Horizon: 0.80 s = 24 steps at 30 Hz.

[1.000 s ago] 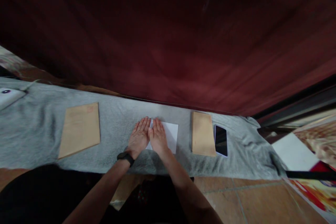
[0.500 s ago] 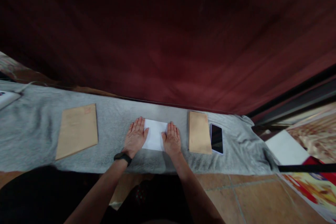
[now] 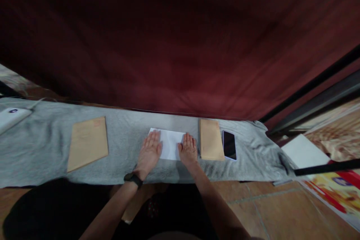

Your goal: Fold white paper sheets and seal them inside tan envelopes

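A white sheet of paper (image 3: 169, 144) lies on the grey cloth between my hands. My left hand (image 3: 150, 150), with a dark watch (image 3: 133, 179) at the wrist, rests flat over the paper's left part, fingers stretched out. Over its right end lies my right hand (image 3: 188, 151), also flat, with the thumb pointing inward. Just right of that hand is a brown envelope or stack of envelopes (image 3: 211, 140). Farther off to the left, another brown envelope (image 3: 88, 143) lies at a slight angle.
The grey cloth (image 3: 123, 135) covers a long narrow surface. A phone (image 3: 230, 145) lies beside the right envelope. A white device with a cable (image 3: 14, 118) sits at the far left. Behind hangs dark red fabric (image 3: 180, 63); a dark bar (image 3: 329, 167) crosses at right.
My left hand has shifted slightly right over the paper, so its upper left corner now shows. My right hand stays flat at the right end. The whole view has shifted a little.
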Available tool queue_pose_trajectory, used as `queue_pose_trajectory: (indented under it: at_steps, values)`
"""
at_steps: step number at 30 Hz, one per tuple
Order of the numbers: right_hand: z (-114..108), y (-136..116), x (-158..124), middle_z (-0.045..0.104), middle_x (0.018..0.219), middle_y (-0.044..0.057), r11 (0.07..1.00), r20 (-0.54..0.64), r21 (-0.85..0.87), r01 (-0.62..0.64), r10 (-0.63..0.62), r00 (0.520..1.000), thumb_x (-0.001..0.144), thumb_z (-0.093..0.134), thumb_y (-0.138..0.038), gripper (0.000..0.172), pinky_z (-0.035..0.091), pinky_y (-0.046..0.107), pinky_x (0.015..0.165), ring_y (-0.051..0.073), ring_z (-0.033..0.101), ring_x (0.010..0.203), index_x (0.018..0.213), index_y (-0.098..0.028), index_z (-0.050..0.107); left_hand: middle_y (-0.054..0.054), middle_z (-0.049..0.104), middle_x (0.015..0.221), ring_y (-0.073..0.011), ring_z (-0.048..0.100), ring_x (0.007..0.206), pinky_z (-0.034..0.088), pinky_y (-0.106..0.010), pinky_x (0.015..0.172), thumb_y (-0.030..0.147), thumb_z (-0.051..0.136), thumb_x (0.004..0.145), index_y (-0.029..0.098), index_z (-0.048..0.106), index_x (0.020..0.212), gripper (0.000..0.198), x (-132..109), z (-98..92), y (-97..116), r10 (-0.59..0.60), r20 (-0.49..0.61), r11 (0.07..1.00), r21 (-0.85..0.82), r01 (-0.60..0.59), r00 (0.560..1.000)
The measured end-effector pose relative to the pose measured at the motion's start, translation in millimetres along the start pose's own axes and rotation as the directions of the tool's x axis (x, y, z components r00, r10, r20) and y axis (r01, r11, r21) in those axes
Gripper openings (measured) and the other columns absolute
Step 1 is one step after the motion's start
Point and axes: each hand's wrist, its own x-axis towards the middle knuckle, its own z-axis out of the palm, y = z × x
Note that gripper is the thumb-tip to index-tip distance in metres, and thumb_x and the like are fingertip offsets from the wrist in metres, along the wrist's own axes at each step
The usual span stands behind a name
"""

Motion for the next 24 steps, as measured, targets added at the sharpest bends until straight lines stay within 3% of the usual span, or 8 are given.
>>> queue_pose_trajectory:
  at_steps: [2,5,8,14,20,24]
  values:
    - [0,-13,1,0.038,0.158,0.022,0.999,-0.009,0.032,0.006,-0.006,1.000,0.104,0.040,-0.030,0.055,0.029,0.051,0.120,0.030,0.037,0.147,0.153,-0.003,0.039,-0.011,0.038,0.161,-0.0234,0.026,0.153,0.025,-0.046,0.124,0.033,0.028,0.100,0.015,0.034,0.156,0.059,-5,6.0,20,0.102,0.071,0.994,-0.037,-0.100,0.992]
    - [3,-35,0,0.038,0.159,0.015,0.986,0.038,0.099,0.136,-0.140,0.989,0.106,0.035,-0.032,0.052,0.031,0.046,0.120,0.025,0.035,0.149,0.154,-0.011,0.039,-0.011,0.042,0.159,-0.0231,0.029,0.152,0.024,-0.047,0.124,0.027,0.029,0.098,0.015,0.040,0.153,0.057,-9,15.0,30,0.114,0.126,0.994,-0.020,-0.112,0.985]
    - [8,-46,-8,0.040,0.159,0.012,0.974,0.052,0.109,0.198,-0.205,0.977,0.106,0.038,-0.038,0.052,0.029,0.044,0.121,0.023,0.036,0.148,0.152,-0.014,0.044,-0.014,0.041,0.159,-0.0243,0.031,0.151,0.022,-0.046,0.124,0.027,0.029,0.098,0.011,0.041,0.153,0.058,-11,16.6,14,0.010,0.107,0.999,0.029,-0.013,0.994]
    - [8,-28,-26,0.037,0.158,0.020,0.993,-0.041,0.048,0.106,-0.104,0.994,0.103,0.048,-0.040,0.061,0.030,0.048,0.120,0.029,0.036,0.148,0.153,-0.006,0.040,-0.021,0.045,0.155,-0.0328,0.038,0.146,0.030,-0.050,0.119,0.039,0.029,0.100,0.004,0.043,0.149,0.062,-25,-6.2,-33,-0.183,-0.037,0.975,0.123,0.186,0.982]
    - [1,-19,-34,0.038,0.158,0.022,0.997,-0.035,0.042,0.061,-0.060,0.998,0.104,0.044,-0.040,0.062,0.030,0.050,0.119,0.032,0.038,0.146,0.153,-0.004,0.038,-0.021,0.063,0.131,-0.0345,0.059,0.119,0.046,-0.049,0.100,0.037,0.040,0.097,0.010,0.058,0.134,0.050,-32,-27.7,-22,-0.297,-0.060,0.950,0.087,0.301,0.953]
    - [-1,-21,-32,0.038,0.157,0.023,0.998,-0.018,0.044,0.044,-0.043,0.999,0.103,0.045,-0.040,0.062,0.029,0.050,0.120,0.032,0.037,0.147,0.153,-0.003,0.039,-0.017,0.070,0.109,-0.0308,0.066,0.102,0.051,-0.045,0.090,0.034,0.055,0.087,0.013,0.056,0.133,0.051,-19,-27.3,-15,-0.439,-0.008,0.891,-0.131,0.434,0.898]
